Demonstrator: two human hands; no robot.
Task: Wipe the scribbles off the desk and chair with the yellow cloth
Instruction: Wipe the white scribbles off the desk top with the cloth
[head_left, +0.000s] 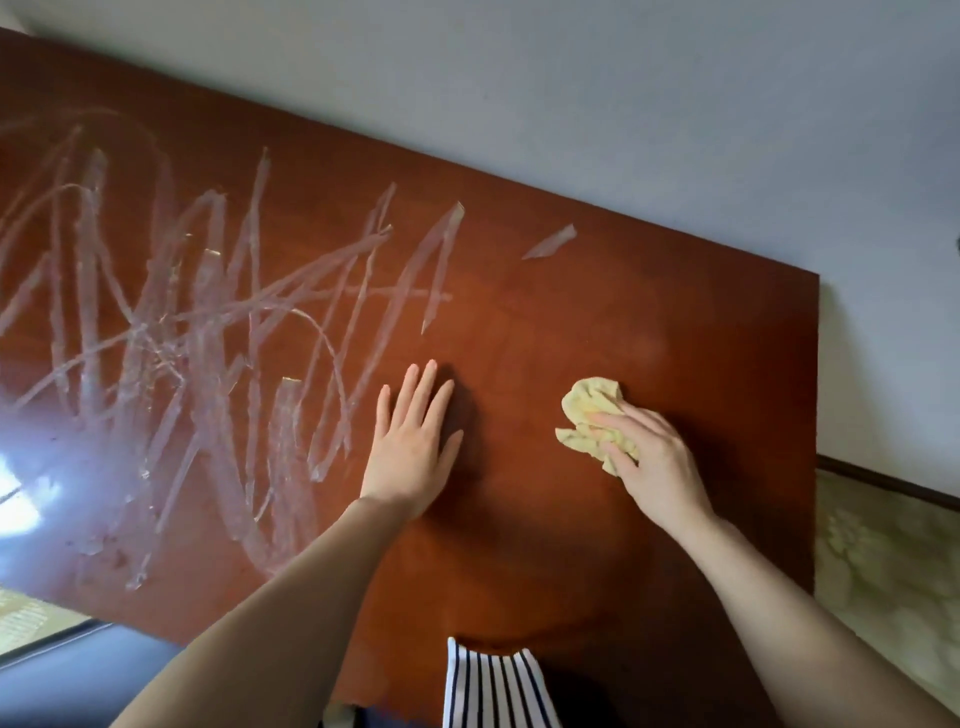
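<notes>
Yellow crumpled cloth (589, 410), soft and light so probably best bunched in the palm, is lying on the reddish-brown wooden desk (675, 322) under curling fingers of the right hand (657, 462), while the flat, spread left hand (413, 441) is bracing between that grip and the white scribbles (441, 260).

The flat left hand (410, 452) is lying between the cloth (587, 410) and the scribbles (208, 312), blocking the straight way across the desk (649, 322).
</notes>
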